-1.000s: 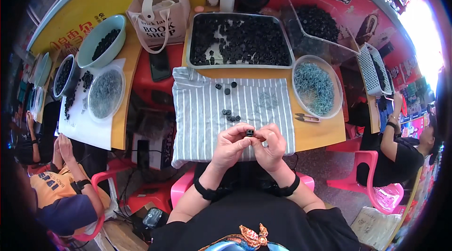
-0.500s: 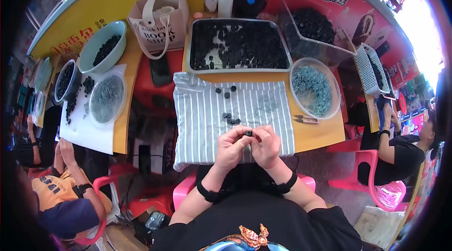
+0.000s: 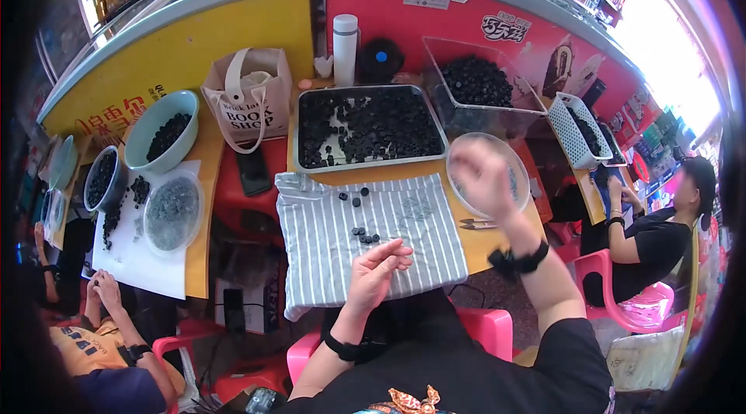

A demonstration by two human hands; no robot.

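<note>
My left hand is over the front of a grey-and-white striped cloth, fingers curled together against the thumb; whatever they hold is hidden. Smeared by motion, my right hand is above a round clear tub of thin blue-green pieces, hiding much of its contents. Beyond my left hand, a cluster of small black round pieces lies on the cloth, with a few more black pieces farther back. A faint patch of thin clear-green pieces rests to their right.
A metal tray of black pieces stands behind the cloth. Near the tub lie thread snips. Behind are a clear bin, a white bottle and a canvas bag. Co-workers sit on both sides.
My hands, together around a small black piece before, have parted. The right has swung right and away to the tub; the left stays over the cloth. The view has tilted up.
</note>
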